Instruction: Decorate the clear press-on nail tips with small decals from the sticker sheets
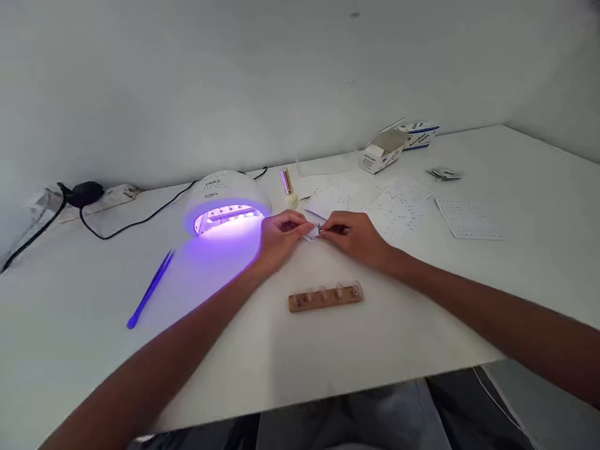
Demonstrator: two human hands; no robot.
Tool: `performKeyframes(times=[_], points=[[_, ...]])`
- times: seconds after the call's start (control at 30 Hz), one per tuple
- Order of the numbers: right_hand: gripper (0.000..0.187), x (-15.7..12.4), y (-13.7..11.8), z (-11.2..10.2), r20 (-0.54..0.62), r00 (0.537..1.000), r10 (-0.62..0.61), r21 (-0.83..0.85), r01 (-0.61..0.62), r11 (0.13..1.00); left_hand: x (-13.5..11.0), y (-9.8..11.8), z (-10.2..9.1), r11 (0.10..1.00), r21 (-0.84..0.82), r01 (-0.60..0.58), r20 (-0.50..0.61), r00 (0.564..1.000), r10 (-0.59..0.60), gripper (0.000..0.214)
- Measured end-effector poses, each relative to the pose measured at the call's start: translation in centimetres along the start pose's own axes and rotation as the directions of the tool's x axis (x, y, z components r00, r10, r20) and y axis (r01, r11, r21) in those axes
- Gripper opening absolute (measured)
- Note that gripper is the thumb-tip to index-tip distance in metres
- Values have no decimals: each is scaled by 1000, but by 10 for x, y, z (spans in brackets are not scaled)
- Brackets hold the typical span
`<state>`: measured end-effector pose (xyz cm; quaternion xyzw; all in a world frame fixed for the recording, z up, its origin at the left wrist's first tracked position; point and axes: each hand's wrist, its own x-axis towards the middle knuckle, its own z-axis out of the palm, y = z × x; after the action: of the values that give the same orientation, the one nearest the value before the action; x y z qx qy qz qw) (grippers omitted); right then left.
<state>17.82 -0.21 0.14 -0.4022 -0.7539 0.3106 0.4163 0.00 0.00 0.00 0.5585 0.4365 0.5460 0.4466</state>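
Between my two hands is a small white sachet (312, 234), pinched over the middle of the table. My left hand (284, 232) grips its left side with thumb and fingertips. At its upper right edge, my right hand (352, 234) pinches with thumb and forefinger. The fingers partly hide the sachet, so its print cannot be read. Nearer to me lies a wooden strip (326, 299) with several clear nail tips standing along it. Just behind my left hand stands a small bottle (289, 190) with a shiny purple-gold cap.
A white nail lamp (225, 199) glows purple to the left, its cable running to a plug (85, 194). Blue tweezers (150, 290) lie in front of it. Behind are sticker sheets (403, 201), a white sheet (467, 219), an open carton (385, 150) and several sachets (444, 174).
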Motion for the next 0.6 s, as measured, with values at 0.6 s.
performKeyframes(times=[0.6], points=[[9, -1, -1, 3, -110, 986, -128, 27, 132, 991, 3, -6, -8, 984, -175, 24, 0, 1000, -24, 10]])
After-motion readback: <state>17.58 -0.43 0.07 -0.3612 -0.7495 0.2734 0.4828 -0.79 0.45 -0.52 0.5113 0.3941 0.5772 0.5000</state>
